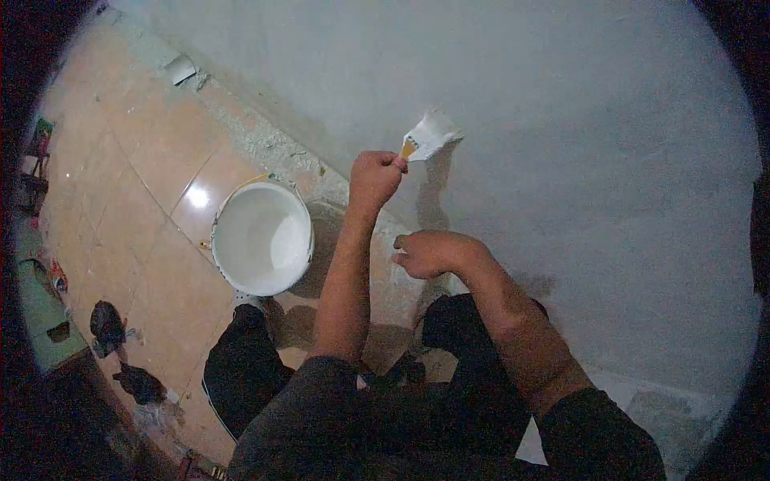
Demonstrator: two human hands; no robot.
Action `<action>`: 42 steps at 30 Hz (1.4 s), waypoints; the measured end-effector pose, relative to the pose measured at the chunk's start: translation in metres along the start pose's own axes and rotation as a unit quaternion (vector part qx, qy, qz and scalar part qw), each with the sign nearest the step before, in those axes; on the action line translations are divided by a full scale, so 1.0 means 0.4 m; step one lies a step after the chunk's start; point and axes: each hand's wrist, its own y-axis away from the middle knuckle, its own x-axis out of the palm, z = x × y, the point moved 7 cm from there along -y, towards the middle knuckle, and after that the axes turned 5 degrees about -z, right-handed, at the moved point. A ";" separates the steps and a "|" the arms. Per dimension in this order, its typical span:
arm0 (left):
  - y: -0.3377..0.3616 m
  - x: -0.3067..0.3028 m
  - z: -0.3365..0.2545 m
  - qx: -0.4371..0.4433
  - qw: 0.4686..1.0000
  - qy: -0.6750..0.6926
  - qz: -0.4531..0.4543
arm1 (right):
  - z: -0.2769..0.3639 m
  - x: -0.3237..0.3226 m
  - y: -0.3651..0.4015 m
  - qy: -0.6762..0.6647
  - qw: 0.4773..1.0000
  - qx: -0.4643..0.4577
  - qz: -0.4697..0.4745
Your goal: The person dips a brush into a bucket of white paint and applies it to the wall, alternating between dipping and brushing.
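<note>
Grip: left hand (374,183) clenches yellow-handled tool (428,136); right hand (433,254) half-curled.

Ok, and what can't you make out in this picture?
All in the head view:
The brush: part of its handle is hidden inside the left hand; the dark marks on it are too small to read.
The floor under the bucket: hidden by the bucket itself.
The green thing: cut off by the dark round edge.
The dark lump: too dim and grainy to identify.
</note>
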 end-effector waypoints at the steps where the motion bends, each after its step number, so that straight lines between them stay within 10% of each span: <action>1: -0.003 0.015 0.019 -0.011 1.000 -0.016 0.002 | -0.001 -0.005 -0.001 0.002 1.000 0.002 0.000; 12: -0.020 0.074 0.401 -0.193 0.966 -0.164 0.057 | 0.017 0.023 -0.031 0.009 0.999 -0.024 -0.019; 26: 0.070 -0.062 -0.067 -0.056 0.938 -0.337 -0.059 | 0.003 -0.001 0.020 0.047 0.998 0.045 0.016; 38: 0.183 -0.186 -0.328 0.084 0.962 -0.242 -0.096 | 0.021 0.000 0.057 0.028 0.994 -0.034 -0.102; 42: 0.239 -0.183 -0.350 -0.031 0.996 0.068 0.053 | 0.058 -0.012 0.056 -0.056 0.976 -0.142 -0.159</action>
